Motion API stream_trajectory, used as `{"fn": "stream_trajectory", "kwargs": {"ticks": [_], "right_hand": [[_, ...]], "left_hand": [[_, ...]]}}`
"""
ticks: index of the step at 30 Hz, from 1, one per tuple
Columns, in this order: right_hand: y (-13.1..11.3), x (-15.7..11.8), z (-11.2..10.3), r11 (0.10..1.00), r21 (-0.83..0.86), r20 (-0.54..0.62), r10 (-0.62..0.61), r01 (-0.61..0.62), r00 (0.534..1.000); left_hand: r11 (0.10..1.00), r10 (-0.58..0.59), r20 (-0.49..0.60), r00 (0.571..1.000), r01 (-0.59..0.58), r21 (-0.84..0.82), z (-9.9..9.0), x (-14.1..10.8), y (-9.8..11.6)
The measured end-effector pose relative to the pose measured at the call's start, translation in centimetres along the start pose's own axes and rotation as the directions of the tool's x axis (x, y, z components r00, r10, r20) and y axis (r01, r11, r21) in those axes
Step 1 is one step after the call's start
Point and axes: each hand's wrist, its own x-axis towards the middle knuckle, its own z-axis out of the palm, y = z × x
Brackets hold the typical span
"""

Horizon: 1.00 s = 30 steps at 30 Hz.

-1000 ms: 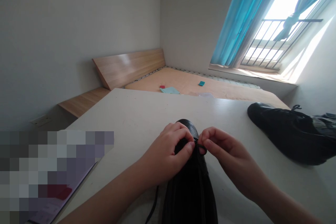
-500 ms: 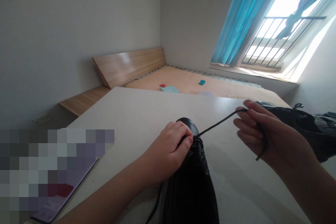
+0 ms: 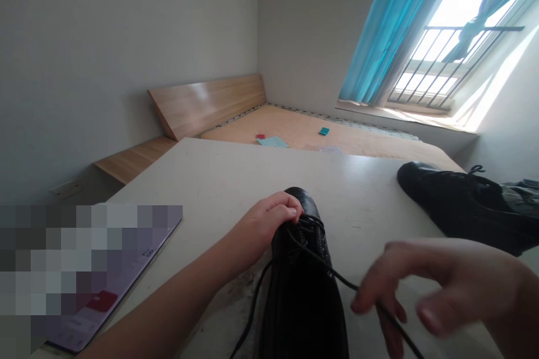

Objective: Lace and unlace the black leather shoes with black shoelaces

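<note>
A black shoe (image 3: 305,297) lies on the white table, its toe pointing away from me. My left hand (image 3: 273,219) is closed at the left side of the lacing, fingers pinched near the toe; what they grip is hidden. From the lacing a black lace (image 3: 343,280) runs right and down to my right hand (image 3: 433,286), passing by its fingertips. The right fingers are spread and blurred, with thumb and forefinger apart. Another lace end (image 3: 252,308) hangs along the shoe's left side onto the table.
A second black shoe (image 3: 458,202) lies at the right of the white table (image 3: 223,179). A partly pixelated flat panel (image 3: 80,325) is at the lower left. Behind are a wooden bed (image 3: 295,120), a teal item (image 3: 324,131) and a blue curtain (image 3: 387,28).
My right hand has moved down and nearer, its fingers opening out, and the lace now slopes down to it across the shoe. My left hand has shifted slightly left. The second shoe's toe is uncovered.
</note>
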Motion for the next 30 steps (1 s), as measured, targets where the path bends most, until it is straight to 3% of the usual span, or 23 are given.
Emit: {"fn": "stream_trajectory", "kwargs": {"ticks": [1,3,6,8,13,18,21,27,30], "right_hand": [[0.2,0.8,-0.8,1.0,0.026,-0.026,0.008,-0.008,1.0],[0.6,2.4,-1.7,0.999,0.039,-0.195,0.027,-0.02,0.98],[1.2,4.2,-1.4,1.0,-0.001,-0.516,-0.022,0.025,0.856],[1.2,5.1,-0.4,0.996,-0.024,-0.61,-0.078,0.081,0.789],[0.8,6.1,1.9,0.986,-0.137,-0.631,-0.158,0.091,0.76],[0.8,6.2,2.3,0.98,-0.199,-0.663,-0.156,0.028,0.732],[0.7,6.2,2.6,0.959,-0.274,-0.669,-0.242,0.07,0.703],[0.4,6.4,3.4,0.942,-0.324,-0.644,-0.29,0.091,0.708],[0.4,6.6,3.4,0.951,-0.29,-0.649,-0.279,0.109,0.708]], "left_hand": [[1.0,0.007,-0.007,1.0,-0.007,0.019,-0.1,0.0,0.0],[0.996,0.02,-0.051,0.998,-0.016,0.087,-0.1,-0.2,-0.1],[0.949,0.111,-0.146,0.983,-0.061,0.309,-0.3,-0.4,-0.1],[0.883,0.195,-0.125,0.973,-0.119,0.455,-0.4,-0.7,0.0],[0.814,0.214,0.022,0.977,-0.191,0.548,-0.8,-1.0,0.7],[0.801,0.224,0.133,0.966,-0.26,0.54,-1.5,-1.0,0.8],[0.798,0.242,0.19,0.951,-0.307,0.519,-1.7,-1.1,0.9],[0.845,0.224,0.111,0.968,-0.25,0.473,-1.3,-1.3,1.0],[0.806,0.272,0.103,0.957,-0.285,0.519,-1.3,-1.3,1.0]]}}
